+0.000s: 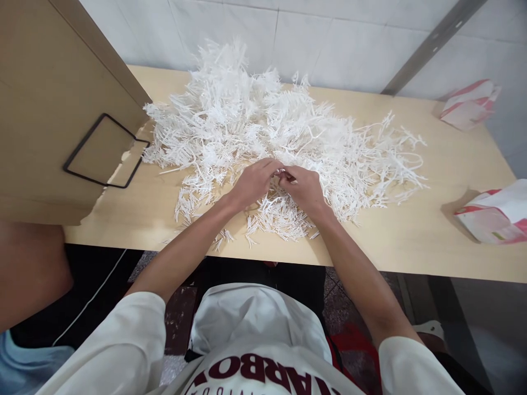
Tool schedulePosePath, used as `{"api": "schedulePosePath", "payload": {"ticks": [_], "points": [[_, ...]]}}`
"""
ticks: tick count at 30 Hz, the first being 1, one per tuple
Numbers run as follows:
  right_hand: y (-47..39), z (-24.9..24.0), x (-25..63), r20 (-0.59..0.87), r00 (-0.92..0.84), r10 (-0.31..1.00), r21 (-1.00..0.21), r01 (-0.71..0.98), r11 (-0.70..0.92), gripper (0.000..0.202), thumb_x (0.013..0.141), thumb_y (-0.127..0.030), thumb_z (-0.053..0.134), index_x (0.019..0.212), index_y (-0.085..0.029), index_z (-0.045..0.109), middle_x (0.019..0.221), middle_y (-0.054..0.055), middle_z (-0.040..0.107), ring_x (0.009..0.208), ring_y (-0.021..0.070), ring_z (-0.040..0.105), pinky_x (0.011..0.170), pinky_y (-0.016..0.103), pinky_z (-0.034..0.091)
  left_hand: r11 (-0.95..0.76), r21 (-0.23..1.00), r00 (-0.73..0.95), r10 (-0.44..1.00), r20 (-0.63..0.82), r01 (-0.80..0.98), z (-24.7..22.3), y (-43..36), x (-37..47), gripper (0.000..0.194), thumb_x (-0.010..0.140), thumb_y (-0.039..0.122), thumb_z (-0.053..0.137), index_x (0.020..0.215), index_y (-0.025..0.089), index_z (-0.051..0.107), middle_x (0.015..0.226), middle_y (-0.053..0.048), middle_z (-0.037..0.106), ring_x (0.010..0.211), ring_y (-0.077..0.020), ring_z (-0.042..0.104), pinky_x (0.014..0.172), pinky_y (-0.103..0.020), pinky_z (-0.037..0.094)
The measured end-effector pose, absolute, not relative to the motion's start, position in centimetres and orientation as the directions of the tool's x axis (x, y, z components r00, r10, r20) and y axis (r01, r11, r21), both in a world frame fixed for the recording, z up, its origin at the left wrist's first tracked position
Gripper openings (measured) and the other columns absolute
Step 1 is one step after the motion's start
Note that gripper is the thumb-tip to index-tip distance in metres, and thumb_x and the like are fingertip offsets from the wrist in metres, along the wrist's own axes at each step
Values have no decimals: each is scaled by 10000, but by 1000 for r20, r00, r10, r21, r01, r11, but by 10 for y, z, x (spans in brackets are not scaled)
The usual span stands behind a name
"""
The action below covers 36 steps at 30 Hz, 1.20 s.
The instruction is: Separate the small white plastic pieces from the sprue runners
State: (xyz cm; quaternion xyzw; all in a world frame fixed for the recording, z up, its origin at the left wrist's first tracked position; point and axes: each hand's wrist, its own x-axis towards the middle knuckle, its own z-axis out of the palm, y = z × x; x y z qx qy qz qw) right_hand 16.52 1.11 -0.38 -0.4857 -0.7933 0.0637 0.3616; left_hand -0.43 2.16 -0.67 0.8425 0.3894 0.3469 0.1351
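A big heap of thin white branching strands (247, 109), plastic-looking, spreads over the table. Over the heap's near side, my left hand (256, 181) is closed in a pinch. My right hand (305, 189) is pinched too, its fingertips meeting the left ones. A small white piece (280, 172) shows between the fingertips of both hands; most of it is hidden by the fingers. Below my hands lies a looser pile of short white strands (280, 219), with a few stray sprigs (223, 237) close to the table's front edge.
A brown cardboard panel (49, 109) with a black wire frame (105, 151) stands at the left. Two red-and-white paper bags, one far (469, 104) and one near (496, 214), sit on the wooden table (411, 236) at right. Another person's limb (31, 274) shows at lower left.
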Motion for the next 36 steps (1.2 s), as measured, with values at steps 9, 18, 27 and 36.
{"api": "schedulePosePath", "payload": {"ticks": [9, 18, 27, 36], "points": [[11, -3, 174, 535, -324, 780, -452, 670, 589, 234, 891, -211, 513, 829, -211, 739, 714, -14, 729, 598, 102, 612, 578, 230, 428, -571, 758, 367, 810, 457, 315, 1, 27, -2, 125, 865, 154, 488, 809, 196, 591, 726, 11, 654, 700, -115, 595, 698, -257, 462], [5, -1, 165, 570, -153, 808, -599, 596, 535, 213, 849, -229, 565, 805, -224, 773, 706, -23, 749, 583, 106, 653, 567, 234, 497, -367, 930, 328, 878, 348, -2, 3, 29, -2, 59, 815, 227, 584, 775, 189, 606, 677, 25, 607, 651, -100, 575, 640, -245, 472], [1, -2, 158, 421, -41, 906, -855, 316, 412, 178, 808, -242, 592, 775, -213, 764, 711, -16, 746, 605, 118, 683, 598, 255, 577, -220, 965, 336, 906, 257, -147, 0, 32, 1, 45, 783, 166, 573, 750, 193, 590, 626, 29, 557, 602, -101, 551, 612, -268, 491], [11, -5, 162, 322, -28, 946, -922, 216, 321, 208, 832, -393, 656, 836, -199, 730, 719, 9, 729, 626, 137, 686, 647, 300, 594, -422, 905, 245, 884, 398, 49, 0, 33, -3, 111, 890, 286, 577, 827, 197, 599, 732, 11, 626, 692, -105, 611, 683, -265, 508]]}}
